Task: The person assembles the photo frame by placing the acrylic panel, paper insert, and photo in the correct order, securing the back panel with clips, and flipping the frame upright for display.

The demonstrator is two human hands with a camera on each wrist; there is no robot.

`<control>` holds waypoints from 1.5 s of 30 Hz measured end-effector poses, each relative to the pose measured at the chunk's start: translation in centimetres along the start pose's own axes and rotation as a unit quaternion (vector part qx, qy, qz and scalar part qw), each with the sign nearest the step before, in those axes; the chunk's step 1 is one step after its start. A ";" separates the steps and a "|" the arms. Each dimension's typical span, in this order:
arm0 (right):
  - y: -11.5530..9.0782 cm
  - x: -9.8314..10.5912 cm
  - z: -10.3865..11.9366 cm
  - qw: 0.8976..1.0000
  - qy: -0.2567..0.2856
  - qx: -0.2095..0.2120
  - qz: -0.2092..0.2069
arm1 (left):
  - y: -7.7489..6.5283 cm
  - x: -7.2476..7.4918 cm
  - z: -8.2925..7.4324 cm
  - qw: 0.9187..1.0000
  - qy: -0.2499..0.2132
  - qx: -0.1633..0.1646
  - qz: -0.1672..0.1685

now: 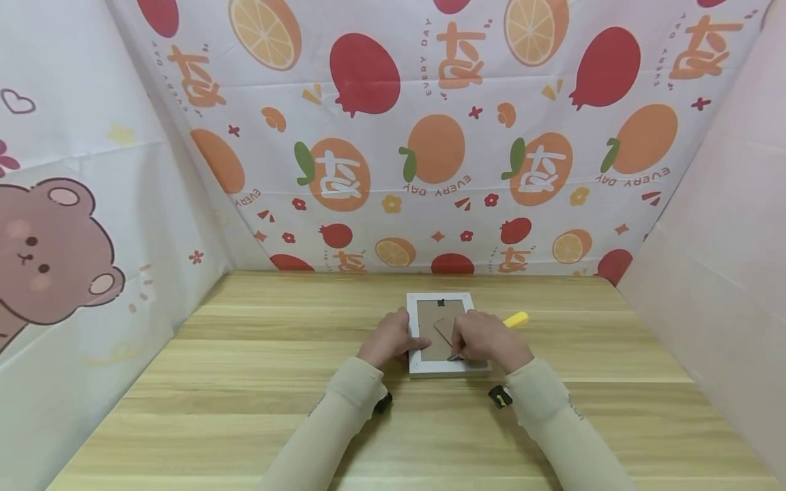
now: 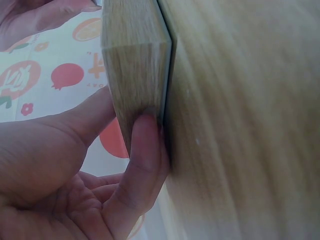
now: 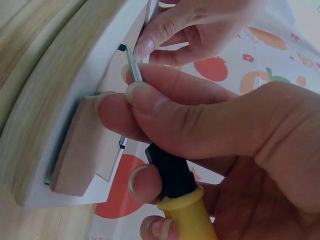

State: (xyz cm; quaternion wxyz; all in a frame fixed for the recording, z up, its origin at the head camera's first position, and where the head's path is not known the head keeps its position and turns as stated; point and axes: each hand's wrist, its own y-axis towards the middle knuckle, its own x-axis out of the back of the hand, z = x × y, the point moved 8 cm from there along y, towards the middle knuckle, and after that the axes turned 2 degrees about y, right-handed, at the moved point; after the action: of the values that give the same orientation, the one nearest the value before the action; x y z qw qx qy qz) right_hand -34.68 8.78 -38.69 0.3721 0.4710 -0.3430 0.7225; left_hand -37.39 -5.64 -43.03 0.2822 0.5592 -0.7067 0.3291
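Observation:
A picture frame [image 1: 414, 320] with a white back lies face down on the table, its brown backing board [image 1: 428, 312] upward. My left hand [image 1: 393, 337] grips its left side, thumb over the back; the left wrist view shows fingers under the wood-grain edge [image 2: 137, 70]. My right hand [image 1: 488, 337] holds a screwdriver [image 1: 516, 319] with a yellow handle and black collar [image 3: 172, 172], thumb and fingers pinching its metal shaft. The tip [image 3: 132, 62] meets a small black tab [image 3: 121, 47] at the board's near edge. A brown flap [image 3: 75, 150] stands up from the board.
The wood-grain table [image 1: 245, 382] reaches a fruit-print cloth [image 1: 430, 225] at the back. White cloths hang at both sides, the left one [image 1: 153, 204] with a printed bear. Black devices [image 1: 500, 397] sit at both wrists.

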 end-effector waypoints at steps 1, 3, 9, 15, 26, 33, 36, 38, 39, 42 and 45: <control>0.0 0.0 0.0 1.000 -0.001 -0.001 -0.001 | 0.0 0.0 0.0 1.000 -0.002 0.000 0.001; 0.0 -0.1 0.1 1.000 -0.002 -0.002 -0.002 | 0.0 -0.1 0.0 1.000 -0.007 -0.002 0.002; 0.0 -0.3 0.2 1.000 -0.006 0.001 -0.007 | 0.0 -0.3 0.3 1.000 -0.026 -0.008 0.005; 0.0 -0.4 0.1 1.000 -0.008 -0.009 -0.009 | -0.1 -0.3 0.1 1.000 -0.007 -0.027 -0.001; 0.3 -0.3 0.0 1.000 -0.013 -0.014 -0.013 | -0.1 -0.1 -0.2 0.999 -0.010 -0.046 -0.009; 0.3 -0.1 0.0 1.000 0.001 -0.027 -0.008 | -0.1 0.1 -0.4 0.998 -0.013 -0.055 -0.012; 0.2 -0.1 0.0 1.000 0.003 -0.027 -0.007 | -0.1 0.1 -0.4 0.998 -0.010 -0.055 -0.012; 0.2 -0.1 0.0 1.000 0.003 -0.026 -0.008 | -0.1 0.2 -0.4 0.999 -0.008 -0.052 -0.012; 0.2 -0.1 0.1 1.000 0.002 -0.025 -0.009 | -0.1 0.1 -0.4 0.999 -0.007 -0.051 -0.012; 0.3 -0.1 0.0 1.000 -0.002 -0.022 -0.009 | 0.0 0.1 -0.3 0.999 -0.006 -0.046 -0.013; 0.3 -0.1 0.1 1.000 -0.002 -0.024 -0.009 | 0.0 0.1 -0.2 0.999 -0.007 -0.042 -0.012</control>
State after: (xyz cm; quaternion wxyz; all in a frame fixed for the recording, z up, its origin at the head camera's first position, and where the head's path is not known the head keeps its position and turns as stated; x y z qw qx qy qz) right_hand -34.89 8.55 -38.83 0.3887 0.4665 -0.3564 0.7101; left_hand -37.42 -5.48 -42.83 0.3044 0.5580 -0.7150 0.2912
